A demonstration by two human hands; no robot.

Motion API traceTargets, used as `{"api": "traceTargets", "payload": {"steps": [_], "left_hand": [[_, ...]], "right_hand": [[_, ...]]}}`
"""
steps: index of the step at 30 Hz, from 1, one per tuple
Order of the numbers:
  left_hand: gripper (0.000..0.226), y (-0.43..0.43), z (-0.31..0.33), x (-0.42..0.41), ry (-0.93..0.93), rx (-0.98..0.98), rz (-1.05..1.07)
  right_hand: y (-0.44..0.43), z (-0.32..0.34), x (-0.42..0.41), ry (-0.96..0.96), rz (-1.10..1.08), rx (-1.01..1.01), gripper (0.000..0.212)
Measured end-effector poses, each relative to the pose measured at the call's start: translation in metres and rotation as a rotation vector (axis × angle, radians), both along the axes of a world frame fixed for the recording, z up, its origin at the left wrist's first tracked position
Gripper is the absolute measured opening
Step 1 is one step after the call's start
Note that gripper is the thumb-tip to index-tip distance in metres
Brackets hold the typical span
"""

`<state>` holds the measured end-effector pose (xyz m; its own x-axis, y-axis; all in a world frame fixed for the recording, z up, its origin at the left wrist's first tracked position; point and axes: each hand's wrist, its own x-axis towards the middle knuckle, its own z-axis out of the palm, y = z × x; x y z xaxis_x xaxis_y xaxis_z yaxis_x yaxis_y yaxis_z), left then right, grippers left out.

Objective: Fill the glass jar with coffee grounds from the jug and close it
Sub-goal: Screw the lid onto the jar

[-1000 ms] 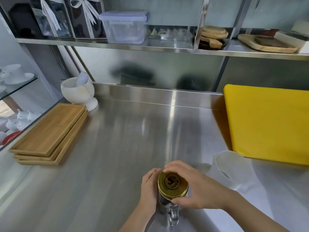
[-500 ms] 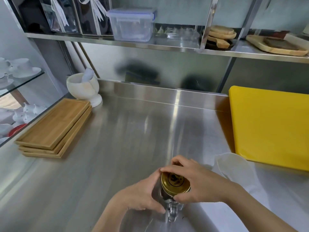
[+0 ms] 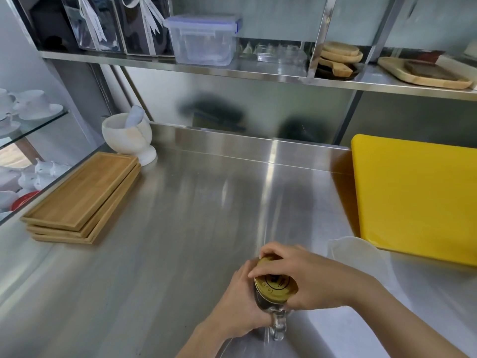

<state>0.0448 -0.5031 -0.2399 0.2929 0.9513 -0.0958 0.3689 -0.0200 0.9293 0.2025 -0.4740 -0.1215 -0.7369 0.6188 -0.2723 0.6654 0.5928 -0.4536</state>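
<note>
A glass jar (image 3: 277, 325) with a handle stands on the steel counter (image 3: 180, 241) near the front edge, dark coffee grounds showing through its wall. A gold metal lid (image 3: 275, 288) sits on its mouth. My right hand (image 3: 315, 277) grips the lid from above and the right. My left hand (image 3: 240, 308) wraps around the jar's left side. A translucent white plastic jug (image 3: 361, 257) stands just right of my right hand, beside the yellow board; its inside is not visible.
A yellow cutting board (image 3: 415, 197) lies at the right. Stacked wooden trays (image 3: 82, 197) and a white mortar with pestle (image 3: 126, 135) sit at the left. A shelf above holds a clear plastic box (image 3: 204, 40), wrapped dark boxes and wooden boards.
My left hand has closed further around the jar's side. My right hand has shifted on the lid, covering more of it. The view has tilted slightly.
</note>
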Motion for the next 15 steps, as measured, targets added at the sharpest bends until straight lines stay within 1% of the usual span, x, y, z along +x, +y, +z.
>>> {"api": "traceTargets", "payload": {"steps": [2,5,9,12,15], "left_hand": [[0.081,0.001,0.002,0.001,0.019,0.022,0.003],[0.082,0.000,0.002,0.001,-0.019,0.006,0.013],[0.084,-0.002,0.004,0.002,0.015,0.028,0.028],[0.079,-0.002,0.003,0.003,0.022,0.014,0.040],[0.077,-0.003,-0.001,0.003,0.067,0.041,0.036]], "right_hand": [[-0.001,0.002,0.000,-0.035,0.023,0.072,0.062],[-0.003,0.002,-0.001,-0.079,0.002,0.159,0.065],[-0.010,0.003,-0.009,-0.227,-0.003,0.301,0.068],[-0.013,0.004,-0.016,-0.361,-0.080,0.326,0.073],[-0.015,-0.001,-0.024,-0.416,-0.145,0.316,0.080]]}}
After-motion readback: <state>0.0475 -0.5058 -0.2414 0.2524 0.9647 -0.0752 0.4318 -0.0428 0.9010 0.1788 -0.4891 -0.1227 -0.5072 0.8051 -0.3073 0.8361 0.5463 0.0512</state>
